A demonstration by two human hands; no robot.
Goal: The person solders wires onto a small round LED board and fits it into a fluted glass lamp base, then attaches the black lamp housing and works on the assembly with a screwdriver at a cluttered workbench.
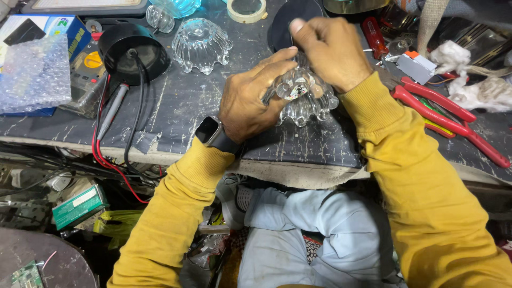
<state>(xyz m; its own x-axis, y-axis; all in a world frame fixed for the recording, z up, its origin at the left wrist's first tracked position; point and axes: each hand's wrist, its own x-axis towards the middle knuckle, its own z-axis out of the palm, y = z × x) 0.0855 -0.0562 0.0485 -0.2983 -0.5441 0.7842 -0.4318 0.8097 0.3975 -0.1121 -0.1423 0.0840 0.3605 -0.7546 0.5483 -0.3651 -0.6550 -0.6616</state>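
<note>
The person wears a mustard-yellow sweatshirt with long sleeves and ribbed cuffs — a dark smartwatch point(212, 133) with a rectangular face sits above the left cuff — and pale blue trousers

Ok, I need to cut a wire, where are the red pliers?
In the head view, the red pliers lie on the bench's right side, beside the right sleeve.

The left hand point(250, 101) grips a ribbed clear glass shade point(306, 98) that sits on the scratched dark workbench point(176, 114), and the right hand point(330, 50) pinches at the top of the shade from above. A second glass shade point(201, 45) stands further left, near a black round lamp housing point(133, 50) with red and black cables. Red-handled pliers point(448, 117) lie to the right of the yellow sleeve
</note>
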